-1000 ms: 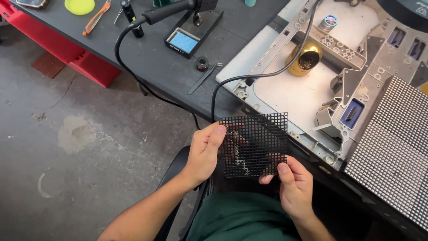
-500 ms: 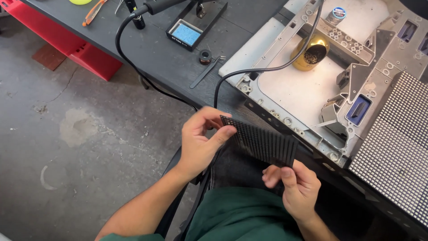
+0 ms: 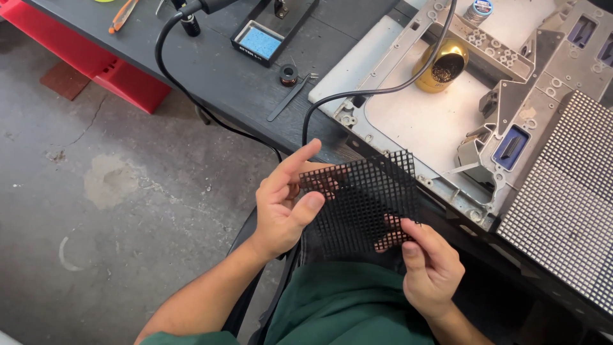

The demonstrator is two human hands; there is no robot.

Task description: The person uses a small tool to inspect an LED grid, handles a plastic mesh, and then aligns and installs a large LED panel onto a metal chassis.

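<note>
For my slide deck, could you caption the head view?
Both hands, left and right, hold a black grid beside a workbench.

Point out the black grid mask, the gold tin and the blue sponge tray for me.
black grid mask (image 3: pixel 364 198), head view, middle of the mesh.
gold tin (image 3: pixel 433 71), head view, its side wall.
blue sponge tray (image 3: pixel 260 42), head view, on the sponge.

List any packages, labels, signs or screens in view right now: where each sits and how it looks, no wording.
LED panel: right edge of the bench, a dark rectangular board covered in rows of pale dots, unlit.
Round tin: top of view on the metal frame, small, with a blue and white label on its lid.
Sponge tray: upper bench, black tray holding a blue sponge, a small pale label on its front edge.
</note>
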